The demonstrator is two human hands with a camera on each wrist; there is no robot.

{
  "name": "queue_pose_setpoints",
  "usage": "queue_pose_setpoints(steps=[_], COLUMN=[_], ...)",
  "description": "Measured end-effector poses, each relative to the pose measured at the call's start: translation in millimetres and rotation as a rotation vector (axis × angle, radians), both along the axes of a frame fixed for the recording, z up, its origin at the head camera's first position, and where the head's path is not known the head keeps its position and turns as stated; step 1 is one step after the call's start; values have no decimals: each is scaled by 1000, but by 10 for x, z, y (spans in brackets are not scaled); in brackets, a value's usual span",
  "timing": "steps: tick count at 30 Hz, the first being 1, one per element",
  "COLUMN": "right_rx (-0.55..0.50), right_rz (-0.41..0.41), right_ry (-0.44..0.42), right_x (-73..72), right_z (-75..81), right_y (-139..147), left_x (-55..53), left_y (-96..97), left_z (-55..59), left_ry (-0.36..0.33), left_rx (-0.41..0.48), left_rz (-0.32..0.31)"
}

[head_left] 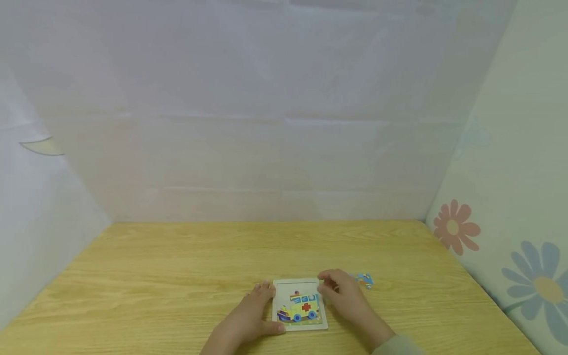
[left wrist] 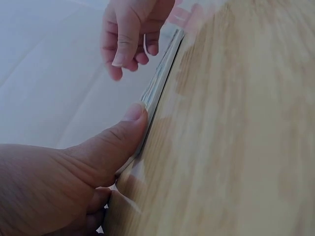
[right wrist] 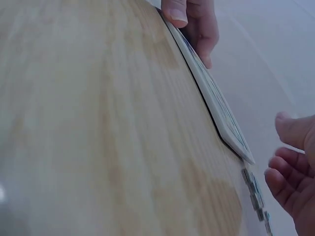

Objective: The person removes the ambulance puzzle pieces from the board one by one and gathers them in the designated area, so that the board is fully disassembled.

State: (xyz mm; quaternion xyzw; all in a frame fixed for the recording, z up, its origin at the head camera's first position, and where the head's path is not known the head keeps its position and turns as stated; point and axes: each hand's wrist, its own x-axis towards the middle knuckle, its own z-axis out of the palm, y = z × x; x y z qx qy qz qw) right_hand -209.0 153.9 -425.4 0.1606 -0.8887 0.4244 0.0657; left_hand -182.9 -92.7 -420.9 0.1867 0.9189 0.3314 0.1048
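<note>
A square jigsaw puzzle board (head_left: 288, 281) with a pale rim lies flat on the table, showing a yellow ambulance with a red cross and blue wheels. At its left side my left hand (head_left: 249, 315) holds it, the thumb at the front left corner and the fingers along the left edge. Over the far right corner hovers my right hand (head_left: 348, 301), its fingers loosely bent. In the right wrist view this right hand (right wrist: 298, 164) has nothing between thumb and fingers and is apart from the board (right wrist: 206, 96). Loose puzzle pieces (head_left: 365, 280) lie just beyond it, partly hidden.
The wooden table (head_left: 177, 256) spreads out on both sides of the board. A pale sheet (head_left: 275, 162) hangs behind it, and the right-hand sheet (head_left: 510, 207) bears printed flowers. In the right wrist view, several pieces (right wrist: 253, 194) lie in a row off the board's corner.
</note>
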Motion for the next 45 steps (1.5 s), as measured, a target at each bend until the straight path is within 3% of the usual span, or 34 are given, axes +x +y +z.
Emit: queue_pose_setpoints(steps=[7, 11, 20, 25, 30, 33, 38, 45], right_rx=[163, 204, 338, 359, 344, 336, 416, 507], right_rz=[243, 309, 307, 321, 308, 302, 283, 220], right_ry=[20, -14, -60, -58, -119, -155, -168, -212], right_x=[-48, -73, -79, -82, -104, -138, -182, -136], right_z=[30, 54, 73, 89, 113, 146, 221, 349], right_y=[-130, -207, -288, -295, -333, -377, -459, -563], left_x=[9, 15, 34, 19, 19, 24, 24, 20], left_y=[11, 10, 4, 8, 7, 6, 9, 12], left_z=[47, 52, 27, 31, 36, 37, 31, 26], left_ry=[4, 7, 16, 17, 14, 13, 20, 25], left_rx=[-10, -1, 24, 2, -3, 1, 4, 10], left_rz=[3, 0, -8, -7, -3, 3, 4, 5])
